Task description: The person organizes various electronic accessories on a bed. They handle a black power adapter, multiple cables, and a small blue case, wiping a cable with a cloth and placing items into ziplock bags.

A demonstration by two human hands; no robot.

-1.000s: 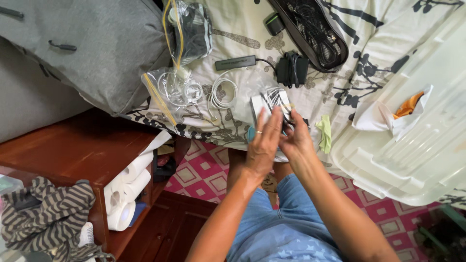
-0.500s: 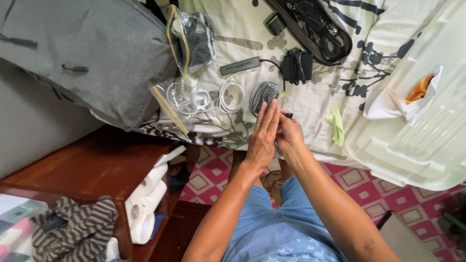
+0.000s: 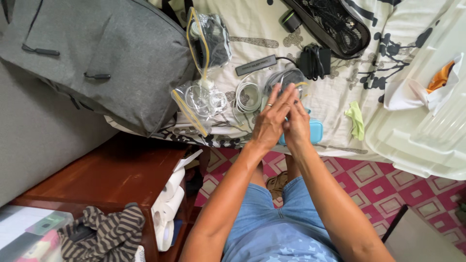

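Both hands work at the bed point(image 3: 335, 102) edge. The left hand point(image 3: 273, 119), fingers stretched flat, presses against the right hand point(image 3: 297, 123), whose grip I cannot tell. Between them sits a clear bag point(image 3: 286, 80) of cables, with a blue case point(image 3: 314, 131) below. The slick bag could slide off onto the floor.

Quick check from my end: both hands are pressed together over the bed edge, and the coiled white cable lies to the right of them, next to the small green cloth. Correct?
Not quite. In the head view, the coiled white cable lies to the left of the left hand and right hand, beside the clear zip bag. The small green cloth is on the right, apart from it.
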